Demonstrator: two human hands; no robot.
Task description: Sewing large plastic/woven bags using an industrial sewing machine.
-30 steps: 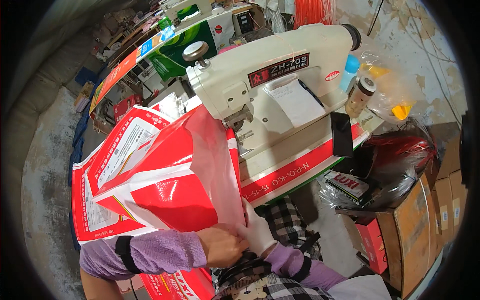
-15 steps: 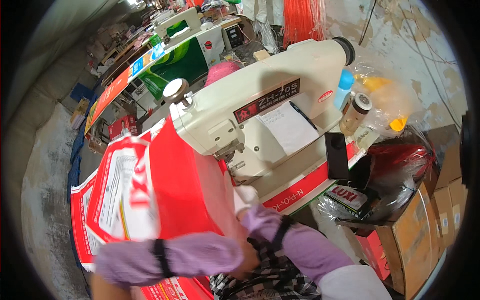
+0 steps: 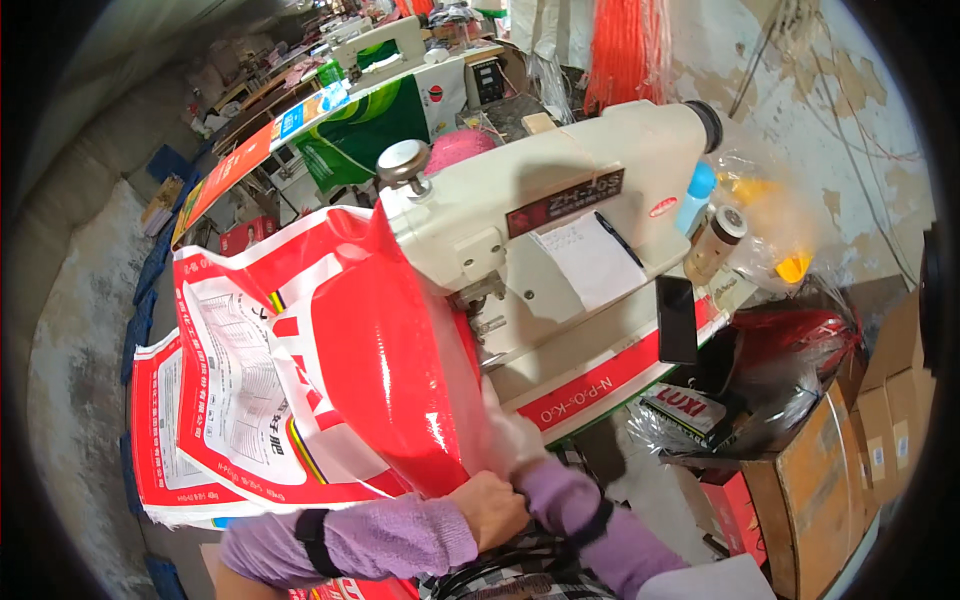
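A large red and white printed woven sack (image 3: 390, 340) runs up to the needle area of a cream sewing machine (image 3: 560, 190). Its slack body bulges out to the left over another printed sack (image 3: 155, 430). My left hand (image 3: 490, 508), bare, is closed on the sack's near edge, in front of my checked clothing. Beside it, my right hand (image 3: 512, 432) in a white glove lies along the sack's right edge, just below the presser foot (image 3: 488, 318). Motion blurs the gloved fingers, and the sack partly hides them. Both forearms wear purple sleeves with black bands.
On the machine bed lie a black phone (image 3: 676, 322) and, behind it, a tan bottle (image 3: 716, 243) and a blue-capped bottle (image 3: 695, 195). Paper with a pen (image 3: 590, 260) rests against the machine. Cardboard boxes (image 3: 810, 480) stand at right; another sewing machine (image 3: 385, 45) is farther back.
The sack's left part has risen and spread, its far edge now higher. My left hand has come up to the sack's near edge. My gloved hand has moved slightly nearer to me; the view has shifted.
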